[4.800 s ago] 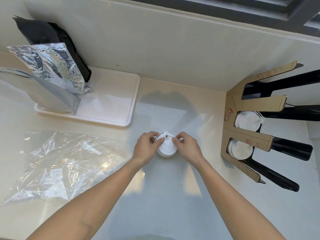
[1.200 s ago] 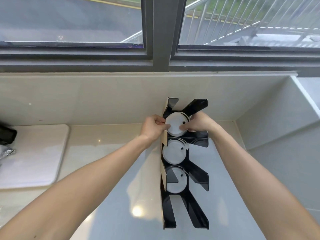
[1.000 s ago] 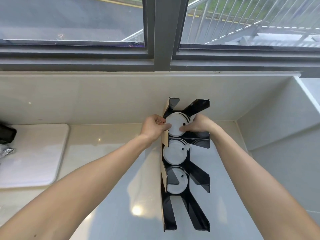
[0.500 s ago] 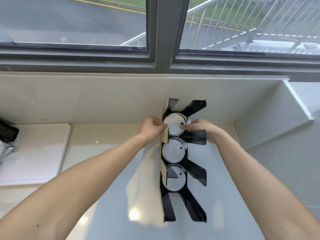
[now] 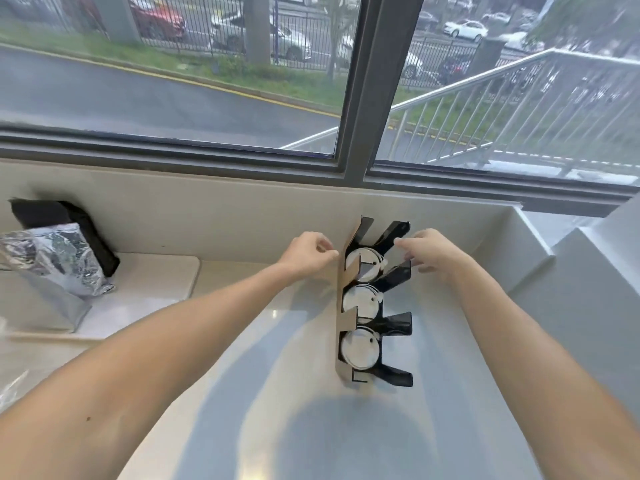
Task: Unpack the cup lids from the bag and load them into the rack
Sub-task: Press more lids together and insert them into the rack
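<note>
A black rack (image 5: pixel 394 323) with a tan cardboard side stands on the counter by the back wall. Three white stacks of cup lids sit in its slots: top (image 5: pixel 367 263), middle (image 5: pixel 362 301) and bottom (image 5: pixel 358 348). My left hand (image 5: pixel 308 249) hovers just left of the rack's top, fingers loosely curled, holding nothing. My right hand (image 5: pixel 429 249) hovers just right of the top prongs, fingers apart, holding nothing. Neither hand touches the lids. A corner of the clear plastic bag (image 5: pixel 8 389) shows at the left edge.
A white tray (image 5: pixel 156 289) at the left carries a silver foil pouch (image 5: pixel 52 265) and a black pouch (image 5: pixel 62 220). The back wall and window sill rise behind the rack. A raised ledge (image 5: pixel 540 251) closes the right side.
Both hands have let go of the top stack of lids and drawn apart from the rack. The view has tilted up, showing more window.
</note>
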